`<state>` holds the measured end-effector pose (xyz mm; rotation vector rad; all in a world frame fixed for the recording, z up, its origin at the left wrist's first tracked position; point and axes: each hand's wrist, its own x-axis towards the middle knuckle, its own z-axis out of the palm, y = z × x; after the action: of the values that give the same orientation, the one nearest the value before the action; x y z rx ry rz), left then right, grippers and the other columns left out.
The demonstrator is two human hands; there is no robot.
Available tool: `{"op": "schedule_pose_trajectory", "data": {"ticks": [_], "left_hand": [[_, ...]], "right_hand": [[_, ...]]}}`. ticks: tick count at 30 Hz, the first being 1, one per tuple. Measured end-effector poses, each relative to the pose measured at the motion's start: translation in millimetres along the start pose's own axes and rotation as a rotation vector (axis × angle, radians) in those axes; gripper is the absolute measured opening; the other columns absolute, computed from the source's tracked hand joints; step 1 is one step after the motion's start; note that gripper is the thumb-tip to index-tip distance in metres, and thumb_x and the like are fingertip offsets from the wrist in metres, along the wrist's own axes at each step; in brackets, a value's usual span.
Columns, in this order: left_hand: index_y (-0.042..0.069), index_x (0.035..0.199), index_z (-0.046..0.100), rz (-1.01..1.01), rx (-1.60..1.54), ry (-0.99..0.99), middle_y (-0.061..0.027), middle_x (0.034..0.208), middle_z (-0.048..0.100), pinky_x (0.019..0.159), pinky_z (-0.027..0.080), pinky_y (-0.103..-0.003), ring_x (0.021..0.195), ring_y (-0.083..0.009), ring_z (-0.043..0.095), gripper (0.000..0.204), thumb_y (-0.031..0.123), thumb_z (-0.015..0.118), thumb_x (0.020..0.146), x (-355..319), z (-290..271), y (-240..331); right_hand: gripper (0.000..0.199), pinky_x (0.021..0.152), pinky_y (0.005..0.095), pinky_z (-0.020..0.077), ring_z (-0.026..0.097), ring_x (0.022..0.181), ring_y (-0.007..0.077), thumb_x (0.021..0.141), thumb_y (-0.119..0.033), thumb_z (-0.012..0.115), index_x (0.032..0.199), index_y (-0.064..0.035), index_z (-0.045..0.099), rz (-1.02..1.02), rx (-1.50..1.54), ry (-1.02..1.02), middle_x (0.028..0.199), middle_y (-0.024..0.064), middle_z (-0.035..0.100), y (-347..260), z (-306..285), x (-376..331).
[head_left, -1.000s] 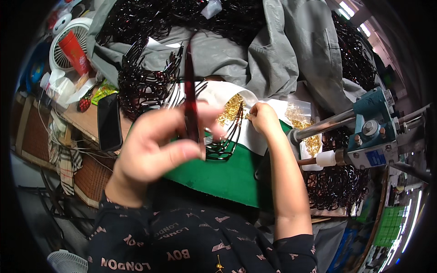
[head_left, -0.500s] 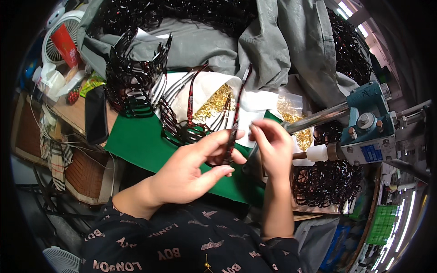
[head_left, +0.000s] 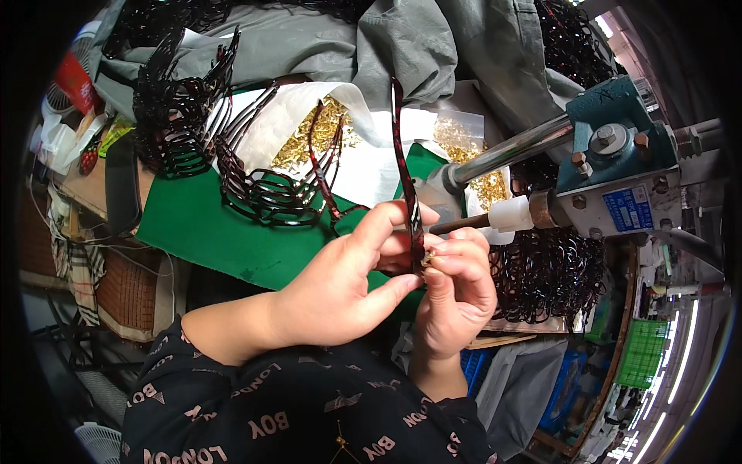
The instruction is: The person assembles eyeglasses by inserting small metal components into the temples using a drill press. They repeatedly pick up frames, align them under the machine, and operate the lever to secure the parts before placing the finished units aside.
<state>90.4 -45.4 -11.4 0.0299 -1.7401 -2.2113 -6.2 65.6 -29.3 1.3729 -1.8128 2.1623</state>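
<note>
My left hand [head_left: 348, 286] pinches a long dark red spectacle arm [head_left: 403, 162] near its lower end, so that the arm stands almost upright over the green mat [head_left: 209, 232]. My right hand [head_left: 456, 290] presses a small gold hinge piece [head_left: 431, 257] against the arm's lower end with thumb and forefinger. Both hands touch each other just in front of my chest. Most of the hinge is hidden by my fingers.
Rows of dark spectacle frames [head_left: 263, 189] stand on the green mat, with more stacked at the far left [head_left: 174, 124]. Gold hinges [head_left: 309, 143] lie on white paper. A blue-green press machine [head_left: 618, 162] with a steel rod sits to the right. Grey cloth [head_left: 433, 46] lies behind.
My hands have come together toward my chest. The spectacle arm moved from the left side of the mat to the middle, and my right hand now holds a gold hinge against it.
</note>
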Motion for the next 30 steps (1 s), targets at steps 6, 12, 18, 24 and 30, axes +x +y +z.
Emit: {"op": "schedule_pose_trajectory", "data": {"ticks": [6,12,18,24,30], "left_hand": [[0.002,0.129,0.026,-0.066,-0.285,-0.058,-0.0108,0.112,0.055,0.09,0.04,-0.029,0.105,-0.0152,0.052,0.052,-0.003,0.051,0.083,1.9,3.2,-4.8],[0.002,0.12,0.034,-0.084,-0.341,-0.026,-0.0147,0.103,0.06,0.078,0.047,-0.028,0.092,-0.0171,0.059,0.034,0.004,0.049,0.089,6.6,2.4,-9.3],[0.001,0.121,0.033,-0.15,-0.408,-0.013,-0.0204,0.107,0.059,0.073,0.051,-0.029,0.083,-0.0213,0.063,0.032,0.007,0.045,0.091,12.5,4.4,5.7],[0.002,0.133,0.023,-0.091,-0.58,-0.036,-0.0139,0.121,0.048,0.067,0.051,-0.024,0.079,-0.0135,0.059,0.055,-0.003,0.051,0.086,37.4,25.7,11.7],[0.001,0.136,0.021,-0.101,-0.56,-0.136,-0.0099,0.13,0.037,0.071,0.051,-0.025,0.09,-0.0188,0.06,0.065,-0.008,0.054,0.081,70.8,41.3,2.3]], "right_hand": [[0.013,0.095,0.0393,0.0301,0.042,0.11,0.0273,0.072,-0.007,0.07,0.085,-0.0056,0.066,0.005,-0.073,0.01,0.11,0.0128,0.055,5.5,-7.1,-3.2],[0.014,0.095,0.0416,0.0317,0.043,0.111,0.0296,0.076,-0.004,0.063,0.089,-0.0029,0.065,-0.079,-0.261,-0.12,0.112,0.0155,0.055,-1.9,-14.3,-3.8],[0.033,0.09,0.0318,0.039,0.05,0.105,0.0207,0.085,-0.011,0.056,0.114,0.0026,0.051,0.265,0.105,-0.058,0.114,0.0135,0.053,-5.8,-32.6,-5.7],[0.02,0.072,0.0212,0.0431,0.055,0.079,0.0091,0.087,-0.013,0.057,0.099,0.0033,0.059,0.405,0.233,-0.023,0.086,0.0037,0.061,1.1,-45.7,-13.5],[0.014,0.073,0.0224,0.0459,0.057,0.08,0.0112,0.085,0.002,0.053,0.097,0.0049,0.059,0.325,0.249,0.271,0.092,0.0081,0.062,11.8,-63.2,-2.6]]}}
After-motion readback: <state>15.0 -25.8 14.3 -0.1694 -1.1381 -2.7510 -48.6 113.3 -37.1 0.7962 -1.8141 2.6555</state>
